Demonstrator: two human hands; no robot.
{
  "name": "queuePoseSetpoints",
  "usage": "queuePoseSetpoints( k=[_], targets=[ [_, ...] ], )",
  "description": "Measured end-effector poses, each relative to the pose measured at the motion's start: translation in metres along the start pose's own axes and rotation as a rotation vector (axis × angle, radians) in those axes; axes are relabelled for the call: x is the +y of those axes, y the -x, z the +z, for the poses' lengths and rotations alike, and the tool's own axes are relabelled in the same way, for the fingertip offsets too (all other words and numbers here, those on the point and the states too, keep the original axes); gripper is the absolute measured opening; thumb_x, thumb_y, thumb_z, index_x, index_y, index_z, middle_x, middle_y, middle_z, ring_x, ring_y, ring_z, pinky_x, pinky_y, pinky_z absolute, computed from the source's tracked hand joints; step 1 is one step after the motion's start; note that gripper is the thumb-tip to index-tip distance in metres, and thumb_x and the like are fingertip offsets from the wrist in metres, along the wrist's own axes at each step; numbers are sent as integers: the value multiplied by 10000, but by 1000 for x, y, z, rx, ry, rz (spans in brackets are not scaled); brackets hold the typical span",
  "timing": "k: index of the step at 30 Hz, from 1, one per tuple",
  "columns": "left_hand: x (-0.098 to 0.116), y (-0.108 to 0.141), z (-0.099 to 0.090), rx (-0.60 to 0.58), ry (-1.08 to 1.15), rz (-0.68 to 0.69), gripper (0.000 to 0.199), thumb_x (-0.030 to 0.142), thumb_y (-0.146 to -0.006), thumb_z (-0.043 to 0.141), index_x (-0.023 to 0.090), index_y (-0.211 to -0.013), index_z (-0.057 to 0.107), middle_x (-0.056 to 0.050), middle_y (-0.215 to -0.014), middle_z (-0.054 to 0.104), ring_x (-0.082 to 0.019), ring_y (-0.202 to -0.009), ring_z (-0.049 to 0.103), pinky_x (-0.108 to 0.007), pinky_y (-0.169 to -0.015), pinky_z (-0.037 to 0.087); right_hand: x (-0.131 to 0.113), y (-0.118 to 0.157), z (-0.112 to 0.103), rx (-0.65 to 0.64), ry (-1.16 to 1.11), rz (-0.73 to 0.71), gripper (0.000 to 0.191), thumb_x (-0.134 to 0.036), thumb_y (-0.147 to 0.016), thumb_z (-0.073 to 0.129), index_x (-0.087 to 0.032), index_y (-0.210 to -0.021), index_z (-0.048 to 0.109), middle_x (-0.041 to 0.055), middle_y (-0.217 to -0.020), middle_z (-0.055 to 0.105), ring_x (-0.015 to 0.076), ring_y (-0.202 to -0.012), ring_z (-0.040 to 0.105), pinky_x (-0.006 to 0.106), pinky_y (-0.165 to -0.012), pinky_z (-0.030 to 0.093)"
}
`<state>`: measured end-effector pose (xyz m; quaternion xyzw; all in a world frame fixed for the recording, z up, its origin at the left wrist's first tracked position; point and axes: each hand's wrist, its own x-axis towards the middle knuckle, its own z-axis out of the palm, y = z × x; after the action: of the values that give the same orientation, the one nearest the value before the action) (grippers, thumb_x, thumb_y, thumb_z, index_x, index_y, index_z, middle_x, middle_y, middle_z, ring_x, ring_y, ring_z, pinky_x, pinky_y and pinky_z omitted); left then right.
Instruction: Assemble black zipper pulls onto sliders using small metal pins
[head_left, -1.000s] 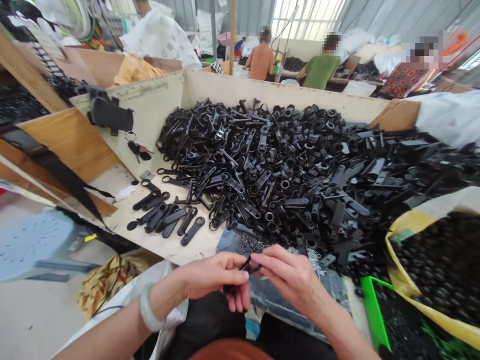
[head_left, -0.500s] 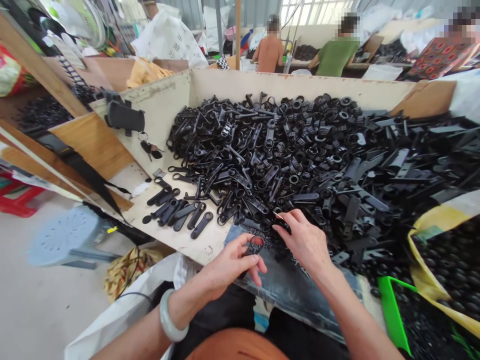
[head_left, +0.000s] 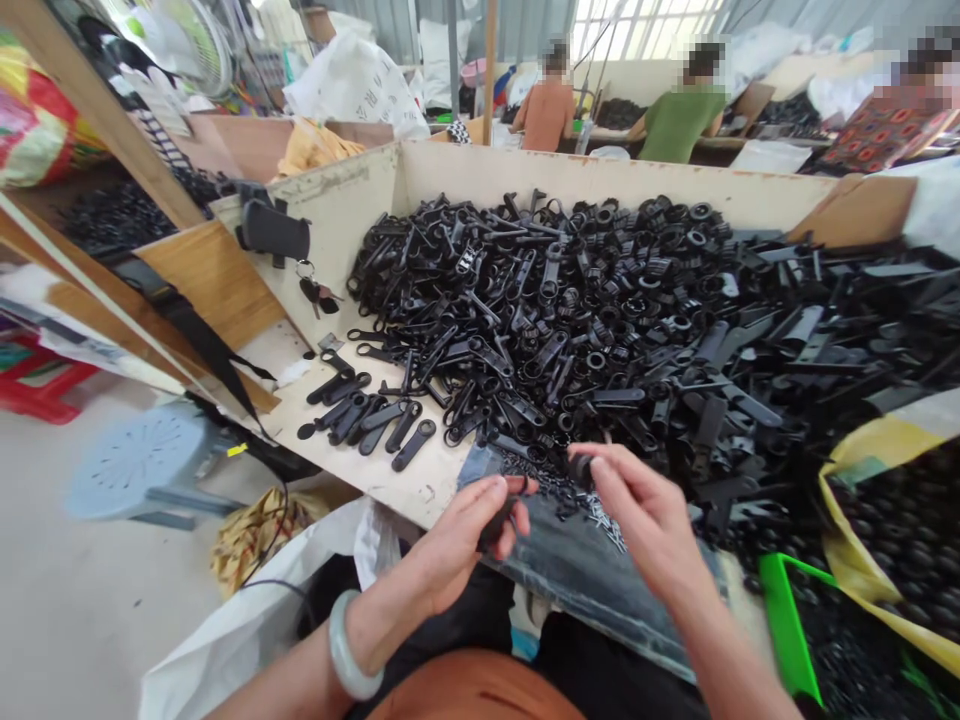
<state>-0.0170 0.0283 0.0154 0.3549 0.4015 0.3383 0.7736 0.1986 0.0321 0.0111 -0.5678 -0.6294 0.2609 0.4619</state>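
My left hand point(head_left: 480, 520) is closed around a black plastic handle piece point(head_left: 496, 524), held just off the table's front edge. To its right, my right hand point(head_left: 637, 490) pinches a small round black plastic part point(head_left: 581, 468). The two hands are a short way apart. Under and between them lies a dark mat point(head_left: 555, 570) with small black pieces and a little heap of silver screws point(head_left: 606, 525). Beyond rises a large pile of black plastic parts point(head_left: 517, 300). Left of the hands, several black handles with ring ends point(head_left: 414, 445) lie in a loose row.
A pale board wall point(head_left: 615, 175) closes the bench's back. Keys point(head_left: 319, 295) hang at left. On the right are a green bin point(head_left: 787, 625) and a yellow-edged sack point(head_left: 862, 560) of round black parts. A blue stool point(head_left: 139, 460) stands left. Several people sit at the far bench.
My right hand has lifted a round black part from the pile's edge. My left hand has turned the handle piece and closed more around it. The view has shifted slightly left.
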Motion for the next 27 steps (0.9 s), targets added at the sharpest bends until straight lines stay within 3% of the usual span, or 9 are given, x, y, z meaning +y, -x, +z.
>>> queuePoseSetpoints(
  k=[4, 8, 12, 19, 27],
  targets=[
    [-4, 5, 10, -69, 71, -56, 473, 543, -898, 650, 151, -1162, 650, -21, -811, 632, -66, -536, 477, -221, -514, 290, -19, 29, 17, -45, -105, -81, 256, -308, -1014, 552, -237, -1115, 776, 44, -886, 667, 171, -827, 662, 264, -717, 546],
    [-6, 7, 17, -44, 118, -100, 380, 503, -863, 676, 155, -1014, 669, -21, -823, 627, -50, -497, 429, -219, -466, 206, -18, 40, 23, -101, -49, -112, 284, -235, -1031, 522, -239, -1216, 738, 9, -748, 627, 161, -731, 638, 264, -679, 531],
    [-10, 9, 16, -23, 129, -120, 243, 380, -850, 627, 154, -924, 675, -12, -762, 617, -56, -490, 412, -220, -471, 206, -14, 43, 21, -98, 32, -197, 287, -214, -1015, 539, -243, -1232, 726, 13, -785, 661, 153, -714, 656, 260, -674, 547],
    [-13, 9, 14, -65, 123, -113, 283, 259, -745, 538, 135, -930, 713, -39, -768, 631, -60, -469, 391, -218, -447, 201, -11, 45, 20, -62, 49, -243, 180, -189, -986, 581, -237, -1062, 738, 30, -814, 713, 168, -735, 676, 270, -670, 559],
    [-16, 11, 19, -53, 107, -92, 401, 244, -761, 513, 148, -1100, 704, -32, -773, 630, -65, -466, 410, -217, -461, 237, -15, 54, 22, -5, 6, -106, 174, -222, -989, 588, -244, -1039, 753, 11, -761, 685, 152, -644, 641, 251, -601, 527]
  ],
)
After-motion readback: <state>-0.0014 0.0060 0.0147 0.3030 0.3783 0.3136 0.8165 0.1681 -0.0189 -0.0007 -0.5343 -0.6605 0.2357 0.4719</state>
